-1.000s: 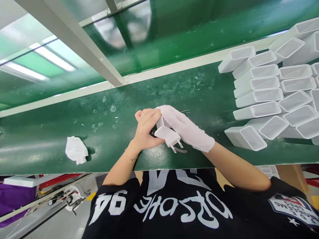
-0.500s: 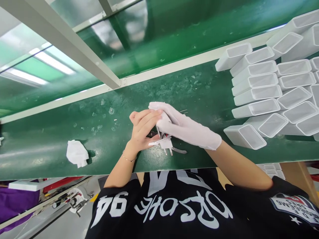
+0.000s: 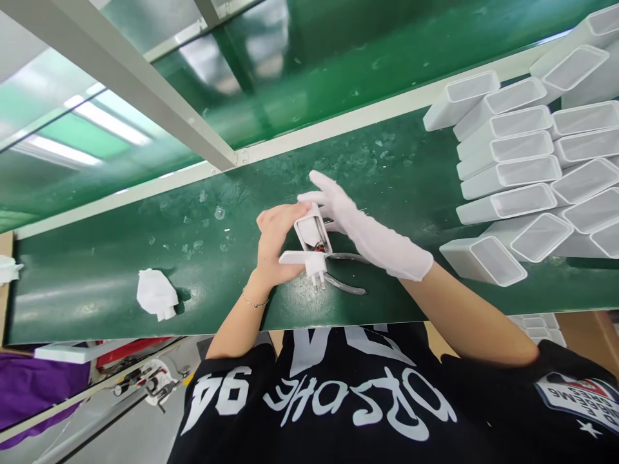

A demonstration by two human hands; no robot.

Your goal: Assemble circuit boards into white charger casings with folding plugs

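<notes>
My bare left hand (image 3: 278, 245) is closed around a white plastic charger housing (image 3: 298, 227), thumb side under it and fingertips on its far edge. The open end of the housing faces me, with a white insert and red and dark wires (image 3: 320, 247) inside. Just below the opening, a white end cap with a two-pin plug (image 3: 315, 264) lies against my left hand, its metal pins toward me. My right hand (image 3: 345, 216), in a white glove, has its fingers spread beside the housing; whether they touch it I cannot tell. Two grey tool handles (image 3: 345, 285) lie partly hidden beneath.
Several white open-ended housings (image 3: 525, 173) are stacked at the right of the green bench (image 3: 232, 303). A crumpled white glove or cloth (image 3: 157, 294) lies on the left. A grey metal post (image 3: 159, 96) and rail rise behind the bench.
My right hand has opened and drawn away from my left fingers. The housing's open end and inside now show. The view has shifted slightly.
</notes>
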